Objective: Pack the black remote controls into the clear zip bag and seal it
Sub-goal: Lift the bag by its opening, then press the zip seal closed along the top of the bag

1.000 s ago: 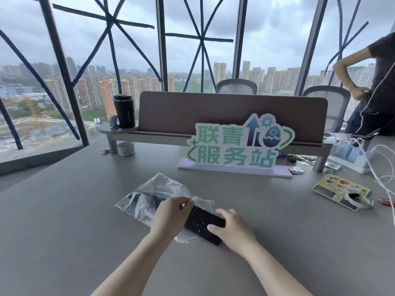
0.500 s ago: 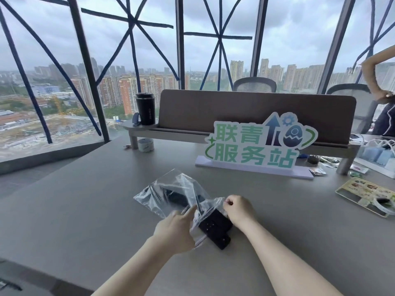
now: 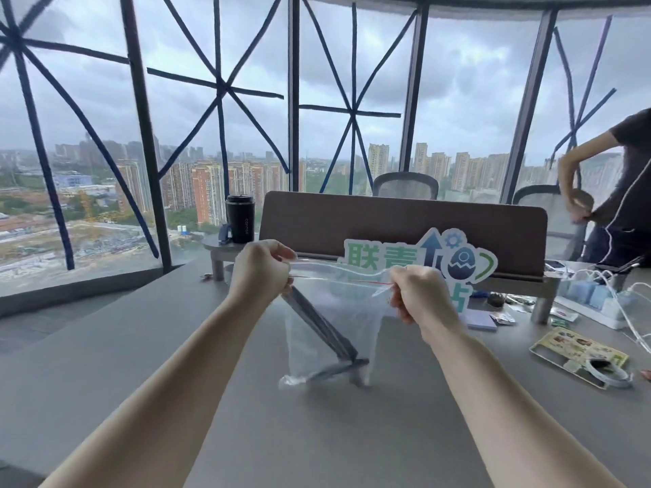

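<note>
The clear zip bag [image 3: 343, 322] hangs upright above the grey table [image 3: 105, 375], its bottom touching the tabletop. My left hand [image 3: 259, 272] pinches the left end of the bag's top strip. My right hand [image 3: 417, 294] pinches the right end. A thin red zip line runs between the two hands. Inside the bag, one black remote control [image 3: 318, 329] leans diagonally from the upper left down to the bottom. A second black remote control [image 3: 334, 369] lies flat along the bag's bottom. I cannot tell whether the zip is closed.
A green and white sign [image 3: 422, 262] stands behind the bag in front of a brown desk divider [image 3: 405, 220]. A black cup [image 3: 240, 223] sits on a small shelf at left. At right lie a tape roll [image 3: 607, 373], a leaflet, cables, and a person [image 3: 623, 191] stands.
The bag lay on the table with a remote sticking out of its mouth. Both hands have lifted it upright by its top, and both remotes have slid down inside.
</note>
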Tool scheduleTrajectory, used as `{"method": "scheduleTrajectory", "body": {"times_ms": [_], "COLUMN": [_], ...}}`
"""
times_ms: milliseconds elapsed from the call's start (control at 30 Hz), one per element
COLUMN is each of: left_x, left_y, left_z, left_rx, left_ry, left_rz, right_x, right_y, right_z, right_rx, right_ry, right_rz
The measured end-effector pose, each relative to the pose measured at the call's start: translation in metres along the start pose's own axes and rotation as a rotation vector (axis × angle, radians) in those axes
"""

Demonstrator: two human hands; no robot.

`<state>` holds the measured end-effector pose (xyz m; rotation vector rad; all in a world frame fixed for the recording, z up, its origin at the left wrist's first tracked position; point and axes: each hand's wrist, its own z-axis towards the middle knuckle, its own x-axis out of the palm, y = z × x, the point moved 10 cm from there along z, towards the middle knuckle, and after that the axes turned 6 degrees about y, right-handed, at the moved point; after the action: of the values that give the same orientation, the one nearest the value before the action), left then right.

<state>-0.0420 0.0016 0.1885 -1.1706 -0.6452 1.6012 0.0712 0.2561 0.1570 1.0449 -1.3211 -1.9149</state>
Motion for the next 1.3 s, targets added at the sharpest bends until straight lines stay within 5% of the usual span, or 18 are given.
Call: {"method": "scheduleTrajectory", "body": {"times_ms": [167, 333, 500, 700, 933, 1100, 1300], "left_x": [0.002, 0.023, 0.021, 0.013, 0.030, 0.013, 0.019], "left_y": [-0.019, -0.021, -0.009, -0.012, -0.012, 0.009, -0.001], "left_z": [0.004, -0.016, -0.020, -0.018, -0.024, -0.024, -0.031], "left_rx": [-0.041, -0.057, -0.069, -0.021, 0.089, 0.084, -0.041], "left_ry": [0.081, 0.284, 0.246, 0.202, 0.365, 0.151, 0.169], "left_rz": [-0.092, -0.282, -0.372, -0.282, -0.215, -0.152, -0.410], "right_x": [-0.016, -0.007, -0.008, -0.010, -0.031, -0.038, -0.066], "right_y": [0.031, 0.007, 0.011, 0.010, 0.020, 0.022, 0.034], "right_z": [-0.009, -0.012, -0.012, -0.018, -0.012, -0.015, -0.022], "right_rx": [-0.071, 0.106, 0.058, 0.071, -0.035, -0.066, -0.125], "right_ry": [-0.052, 0.057, 0.115, 0.285, 0.055, -0.061, -0.299], "right_rz": [-0.156, 0.388, 0.596, 0.337, 0.143, 0.116, -0.158]}}
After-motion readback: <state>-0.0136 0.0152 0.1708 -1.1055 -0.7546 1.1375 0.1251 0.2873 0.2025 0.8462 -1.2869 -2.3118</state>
